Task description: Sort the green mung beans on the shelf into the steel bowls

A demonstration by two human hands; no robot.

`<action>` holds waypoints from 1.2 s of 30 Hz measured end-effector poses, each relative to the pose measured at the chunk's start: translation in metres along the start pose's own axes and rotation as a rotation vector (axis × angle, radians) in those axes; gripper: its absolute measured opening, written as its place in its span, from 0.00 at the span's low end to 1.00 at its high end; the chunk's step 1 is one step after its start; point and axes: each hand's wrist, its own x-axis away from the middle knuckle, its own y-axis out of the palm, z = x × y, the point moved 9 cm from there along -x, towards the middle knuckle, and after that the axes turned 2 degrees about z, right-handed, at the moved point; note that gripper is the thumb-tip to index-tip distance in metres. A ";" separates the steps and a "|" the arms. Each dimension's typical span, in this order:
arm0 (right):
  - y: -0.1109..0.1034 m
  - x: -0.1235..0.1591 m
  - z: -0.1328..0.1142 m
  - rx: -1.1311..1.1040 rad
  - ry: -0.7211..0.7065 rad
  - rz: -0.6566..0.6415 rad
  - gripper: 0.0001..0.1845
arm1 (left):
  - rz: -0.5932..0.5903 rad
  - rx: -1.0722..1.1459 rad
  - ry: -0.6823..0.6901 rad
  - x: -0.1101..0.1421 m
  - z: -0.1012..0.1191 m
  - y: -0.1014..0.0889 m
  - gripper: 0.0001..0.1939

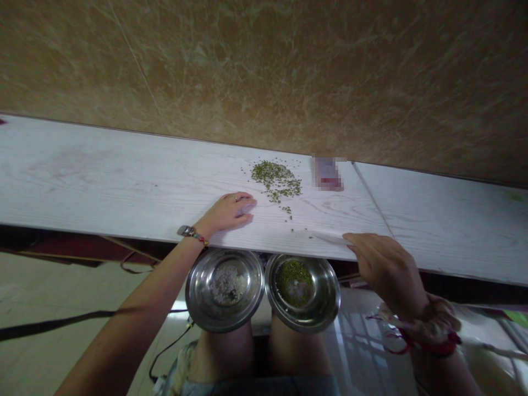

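A heap of small green beans (277, 181) lies on the white wooden tabletop (124, 176). My left hand (229, 211) rests flat on the table just left of the heap, fingers stretched toward it. My right hand (381, 264) is at the table's front edge, fingers curled over the edge with nothing seen in them. Two steel bowls rest on my knees below the edge: the left bowl (224, 289) holds whitish grains, the right bowl (302, 291) holds green beans.
A small blurred red and white object (328, 172) lies right of the heap near the table's far edge. A seam (371, 198) splits the tabletop. Brown marbled wall (264, 66) rises behind. Cables (49, 324) run across the floor at the left.
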 end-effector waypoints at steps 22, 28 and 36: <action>-0.004 -0.005 -0.014 -0.032 -0.056 -0.065 0.13 | -0.001 0.001 -0.004 0.001 0.002 -0.001 0.22; -0.010 -0.007 -0.023 -0.082 -0.074 -0.072 0.12 | -0.012 -0.005 -0.007 0.000 0.001 0.000 0.22; -0.015 -0.009 -0.031 -0.132 -0.085 -0.071 0.11 | -0.025 -0.011 -0.006 0.000 0.001 0.000 0.23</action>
